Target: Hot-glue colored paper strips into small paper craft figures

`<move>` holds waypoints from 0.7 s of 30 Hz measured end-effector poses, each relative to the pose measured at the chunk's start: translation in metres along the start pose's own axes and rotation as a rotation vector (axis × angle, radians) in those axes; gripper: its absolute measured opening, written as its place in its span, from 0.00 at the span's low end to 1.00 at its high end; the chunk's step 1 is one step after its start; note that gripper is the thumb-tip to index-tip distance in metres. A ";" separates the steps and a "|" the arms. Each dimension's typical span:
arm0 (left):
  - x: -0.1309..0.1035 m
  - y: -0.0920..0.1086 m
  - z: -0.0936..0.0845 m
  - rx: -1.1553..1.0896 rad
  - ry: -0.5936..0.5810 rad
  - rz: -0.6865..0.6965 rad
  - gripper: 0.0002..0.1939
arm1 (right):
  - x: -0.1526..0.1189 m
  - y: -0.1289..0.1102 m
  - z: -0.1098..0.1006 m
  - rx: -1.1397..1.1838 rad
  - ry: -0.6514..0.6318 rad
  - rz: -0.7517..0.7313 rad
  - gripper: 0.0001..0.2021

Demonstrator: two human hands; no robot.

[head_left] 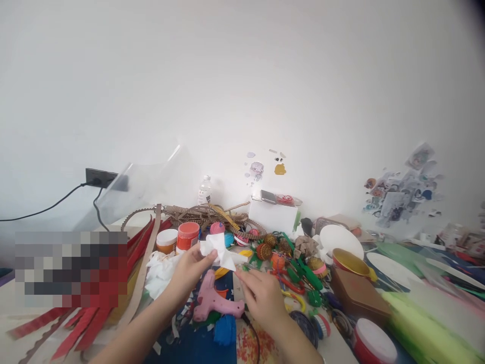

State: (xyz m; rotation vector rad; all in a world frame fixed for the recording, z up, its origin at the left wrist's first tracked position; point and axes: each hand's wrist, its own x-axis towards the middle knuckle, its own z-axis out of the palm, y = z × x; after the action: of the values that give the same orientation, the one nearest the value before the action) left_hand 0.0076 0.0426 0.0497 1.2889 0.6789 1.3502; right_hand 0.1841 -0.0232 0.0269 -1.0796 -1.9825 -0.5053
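A piece of white tissue paper (222, 254), folded with pointed ends, is held up over the table. My left hand (195, 268) pinches its left part, the thumb lying across the front. At its lower right point are the closed fingertips of my right hand (263, 293), gripping that tip. Just below both hands lies a pink hot glue gun (217, 302), its dark cord running down to the right. Under the glue gun is a blue crumpled bundle (225, 331). Crumpled white tissue (161, 273) rests left of my left forearm.
Paint jars (188, 236) and corrugated brown strips (204, 217) stand behind. Red paper strips (91, 323) lie left. Wrapped balls (264, 251), a brown box (359, 298), an open gold-lined tin (350, 263) and a white-lidded red jar (375, 339) crowd the right.
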 end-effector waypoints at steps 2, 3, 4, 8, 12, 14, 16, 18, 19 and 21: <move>0.001 -0.002 -0.002 0.130 0.086 0.060 0.12 | -0.001 0.000 0.001 0.025 -0.025 0.028 0.15; 0.001 -0.003 -0.002 0.209 0.128 0.092 0.12 | -0.001 0.000 0.002 0.019 -0.034 0.036 0.15; 0.000 -0.004 -0.002 0.295 0.167 0.124 0.13 | -0.001 -0.001 0.003 -0.001 -0.040 0.039 0.15; -0.001 -0.006 -0.001 0.558 0.271 0.188 0.14 | -0.001 -0.001 0.004 -0.180 -0.057 -0.021 0.15; 0.000 -0.010 -0.003 0.608 0.213 0.175 0.10 | -0.001 0.000 0.004 -0.254 -0.080 -0.047 0.16; 0.001 -0.011 -0.005 0.634 0.128 0.211 0.08 | -0.001 0.001 0.005 -0.224 -0.082 -0.004 0.16; 0.002 -0.011 -0.006 0.640 0.062 0.248 0.08 | -0.001 0.003 0.005 -0.201 -0.084 0.032 0.16; 0.002 -0.010 -0.005 0.632 0.028 0.261 0.12 | -0.001 0.006 0.005 -0.189 -0.090 0.050 0.16; 0.002 -0.010 -0.005 0.627 0.016 0.259 0.14 | -0.001 0.007 0.005 -0.182 -0.095 0.059 0.16; 0.002 -0.008 -0.004 0.614 -0.012 0.240 0.15 | -0.001 0.009 0.005 -0.169 -0.108 0.078 0.16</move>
State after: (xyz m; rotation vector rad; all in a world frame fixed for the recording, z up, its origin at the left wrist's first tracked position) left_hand 0.0065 0.0476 0.0417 1.9124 1.0029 1.3723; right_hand 0.1892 -0.0157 0.0228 -1.3085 -2.0094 -0.5917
